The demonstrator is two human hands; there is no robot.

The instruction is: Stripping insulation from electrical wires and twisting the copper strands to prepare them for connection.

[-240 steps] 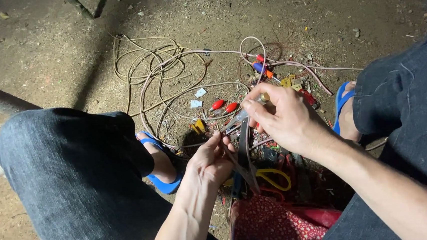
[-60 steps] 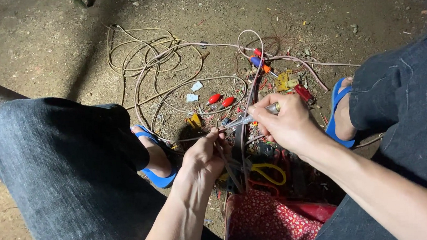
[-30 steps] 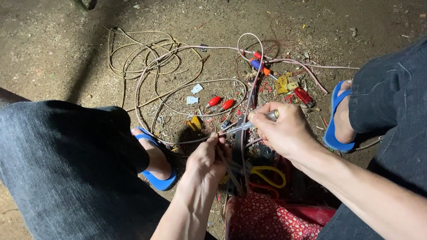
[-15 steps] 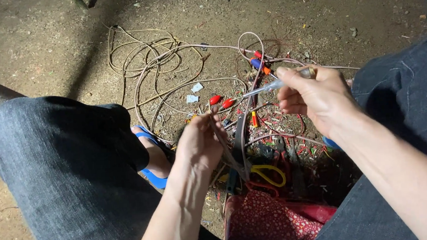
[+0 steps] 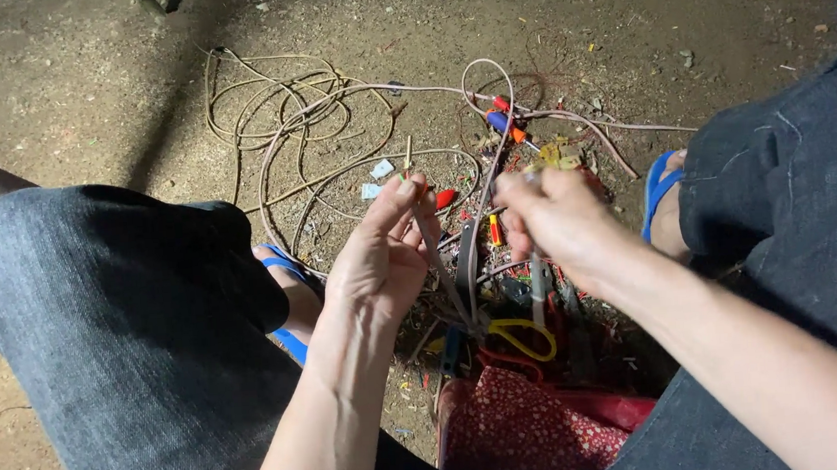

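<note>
grey wire [image 5: 437, 263] pinched in left hand [image 5: 381, 257] — right hand [image 5: 560, 220] grips a tool [image 5: 538, 290].

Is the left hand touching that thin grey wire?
Touching. In the head view, the left hand pinches the thin grey wire between thumb and fingers; the wire runs down from the pinch with no gap showing.

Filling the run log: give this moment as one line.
left hand: pinching thin grey wire | right hand: gripping slim grey tool | below: yellow-handled scissors, dirt ground
</note>
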